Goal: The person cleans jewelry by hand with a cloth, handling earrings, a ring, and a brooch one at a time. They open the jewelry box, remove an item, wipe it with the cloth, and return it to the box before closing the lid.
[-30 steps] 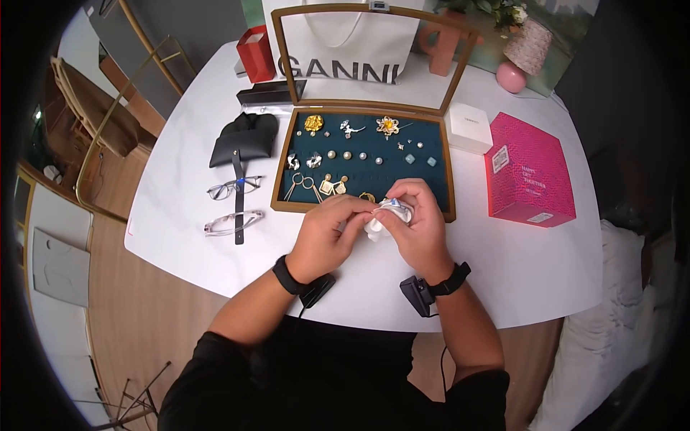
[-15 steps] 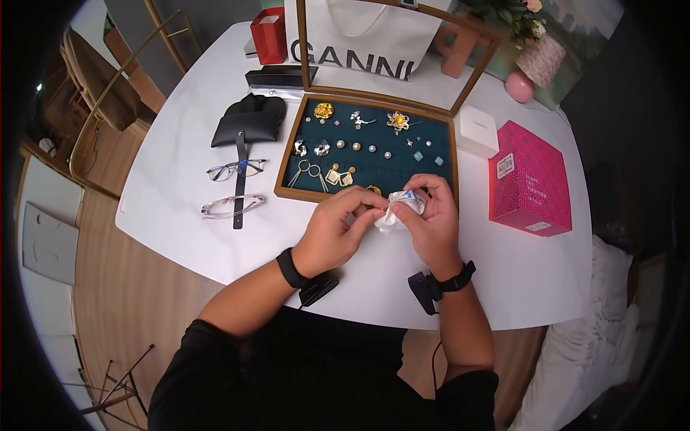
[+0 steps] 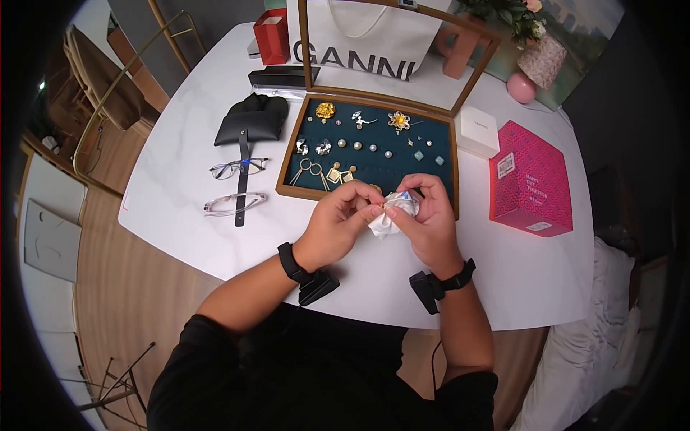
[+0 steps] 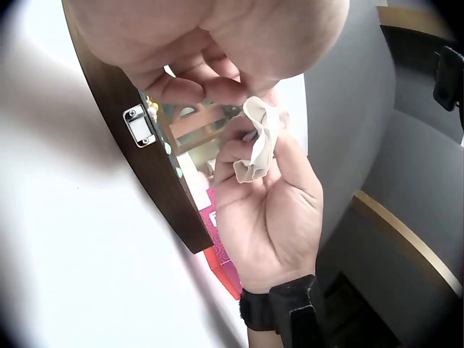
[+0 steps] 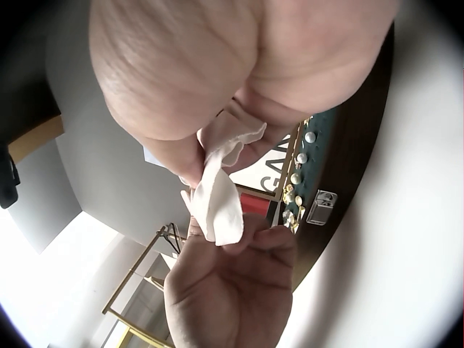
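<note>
Above the front edge of the jewellery case (image 3: 296,192), both hands meet at a crumpled white cloth (image 3: 382,227) with a blue patch. My right hand (image 3: 433,228) grips the cloth between thumb and fingers, and its folds hang below the thumb. Thumb and forefinger of my left hand (image 3: 336,228) pinch at the cloth's left side, where a tiny gold-coloured piece (image 3: 384,206) glints; most of it is hidden by fingertips and cloth. In the right wrist view the cloth (image 5: 220,206) drapes between the two hands. The left wrist view shows its ruffled edge (image 4: 262,138) against the right fingers.
Brooches, pearl studs (image 3: 357,146) and earrings line the case's green bed; its glass lid stands raised. Left lie two pairs of glasses (image 3: 233,204) and a black pouch (image 3: 251,126). Right stand a white box (image 3: 478,133) and a pink box (image 3: 532,179). Behind is a paper bag (image 3: 352,54).
The head view has shifted, so the table things appear further up and right. Both hands stay together at the cloth, whose folds and the fingertips on it have moved slightly.
</note>
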`<action>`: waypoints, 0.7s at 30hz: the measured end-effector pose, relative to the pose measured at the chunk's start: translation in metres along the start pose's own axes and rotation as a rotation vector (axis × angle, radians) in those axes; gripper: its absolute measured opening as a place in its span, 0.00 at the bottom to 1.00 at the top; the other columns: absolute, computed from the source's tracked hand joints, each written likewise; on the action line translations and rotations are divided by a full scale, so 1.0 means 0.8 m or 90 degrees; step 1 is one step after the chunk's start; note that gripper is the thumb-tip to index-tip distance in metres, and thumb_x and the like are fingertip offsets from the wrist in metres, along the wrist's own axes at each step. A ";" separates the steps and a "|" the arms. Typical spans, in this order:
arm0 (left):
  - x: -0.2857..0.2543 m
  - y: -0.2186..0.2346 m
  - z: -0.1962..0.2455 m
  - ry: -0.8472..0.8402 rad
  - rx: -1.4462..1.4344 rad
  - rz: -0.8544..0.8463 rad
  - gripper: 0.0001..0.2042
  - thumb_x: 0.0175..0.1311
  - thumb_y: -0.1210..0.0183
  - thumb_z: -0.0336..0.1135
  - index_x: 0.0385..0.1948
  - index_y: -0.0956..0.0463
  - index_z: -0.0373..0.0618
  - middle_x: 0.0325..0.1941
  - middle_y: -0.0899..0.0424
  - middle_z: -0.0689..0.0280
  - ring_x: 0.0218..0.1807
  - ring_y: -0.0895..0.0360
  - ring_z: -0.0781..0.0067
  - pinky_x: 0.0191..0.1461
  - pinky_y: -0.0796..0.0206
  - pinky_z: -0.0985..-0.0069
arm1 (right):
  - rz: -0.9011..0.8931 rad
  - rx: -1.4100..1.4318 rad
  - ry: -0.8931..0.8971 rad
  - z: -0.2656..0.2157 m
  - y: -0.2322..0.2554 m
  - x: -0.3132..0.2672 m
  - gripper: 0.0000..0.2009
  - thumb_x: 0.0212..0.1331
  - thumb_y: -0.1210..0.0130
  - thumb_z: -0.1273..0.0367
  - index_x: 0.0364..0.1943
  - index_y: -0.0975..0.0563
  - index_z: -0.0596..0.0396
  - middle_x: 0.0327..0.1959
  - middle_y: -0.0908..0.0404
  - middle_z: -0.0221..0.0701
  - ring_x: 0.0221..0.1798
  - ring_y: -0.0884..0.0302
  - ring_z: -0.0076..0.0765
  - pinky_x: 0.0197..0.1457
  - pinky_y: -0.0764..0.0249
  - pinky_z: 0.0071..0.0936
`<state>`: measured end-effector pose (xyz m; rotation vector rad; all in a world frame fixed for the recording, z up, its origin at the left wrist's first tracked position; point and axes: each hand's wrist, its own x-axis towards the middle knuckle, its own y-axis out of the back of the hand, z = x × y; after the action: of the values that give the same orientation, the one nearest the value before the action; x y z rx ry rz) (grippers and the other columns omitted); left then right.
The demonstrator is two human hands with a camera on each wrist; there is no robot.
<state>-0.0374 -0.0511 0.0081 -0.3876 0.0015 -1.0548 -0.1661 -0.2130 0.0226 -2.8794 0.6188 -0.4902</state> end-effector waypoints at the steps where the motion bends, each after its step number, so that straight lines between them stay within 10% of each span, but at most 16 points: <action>1: 0.000 -0.001 0.000 -0.006 -0.010 -0.003 0.08 0.81 0.37 0.24 0.56 0.21 0.39 0.49 0.15 0.70 0.49 0.20 0.84 0.54 0.27 0.80 | -0.001 -0.002 0.002 -0.001 0.000 0.000 0.25 0.66 0.35 0.86 0.63 0.31 0.58 0.59 0.26 0.34 0.61 0.23 0.27 0.63 0.21 0.26; 21: 0.003 0.007 0.002 -0.054 -0.014 0.014 0.07 0.75 0.33 0.20 0.47 0.21 0.40 0.53 0.13 0.60 0.49 0.16 0.77 0.55 0.24 0.77 | 0.021 0.020 -0.036 -0.007 0.002 0.001 0.23 0.67 0.34 0.85 0.62 0.30 0.59 0.57 0.25 0.33 0.60 0.21 0.26 0.64 0.20 0.25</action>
<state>-0.0313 -0.0499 0.0082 -0.4510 -0.0579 -1.0175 -0.1682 -0.2148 0.0278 -2.8386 0.6417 -0.4076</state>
